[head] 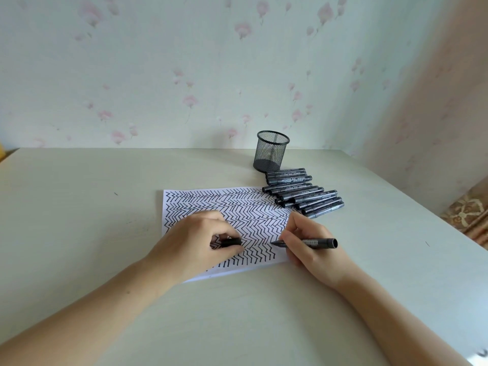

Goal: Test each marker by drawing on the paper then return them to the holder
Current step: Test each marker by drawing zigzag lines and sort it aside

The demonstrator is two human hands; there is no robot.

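So the pale tabletop (pixel 105 207) sits against flowery wallpaper (pixel 158 75), mesh holder (pixel 271 151) at the back with a pile of markers (pixel 303 192) just beside it. On the zigzag-covered paper (pixel 237 207), the left hand (pixel 195 239) pinches a cap (pixel 231 242), and the right hand (pixel 309 241) has its fingers clamped on an uncapped marker (pixel 311 243), tip on the sheet.

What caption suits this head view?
Right hand draws with uncapped marker on zigzag-covered paper; left hand holds the cap.
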